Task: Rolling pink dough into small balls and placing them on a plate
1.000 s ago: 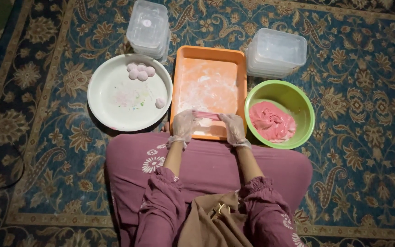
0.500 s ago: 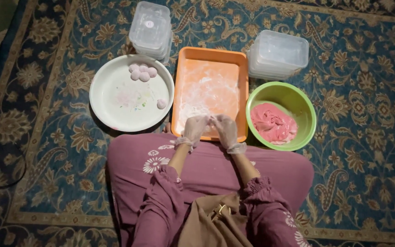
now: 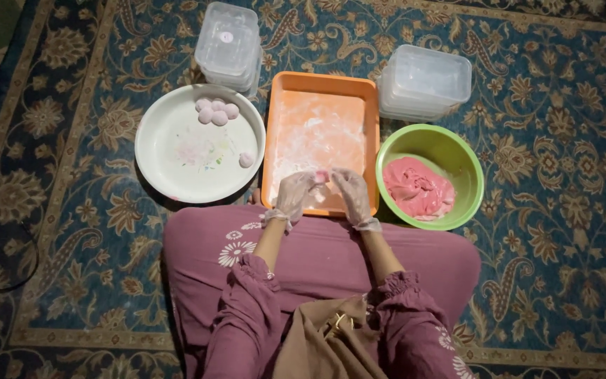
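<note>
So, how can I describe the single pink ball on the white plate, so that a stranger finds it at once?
Start at the round white plate, left of the orange tray. A cluster of pink balls sits at its far edge. The single pink ball lies alone near the plate's right edge, apart from that cluster.

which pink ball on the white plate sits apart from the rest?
The single ball at the white plate's right edge, nearest the orange tray. The other balls touch in a cluster at the plate's far rim.
</note>
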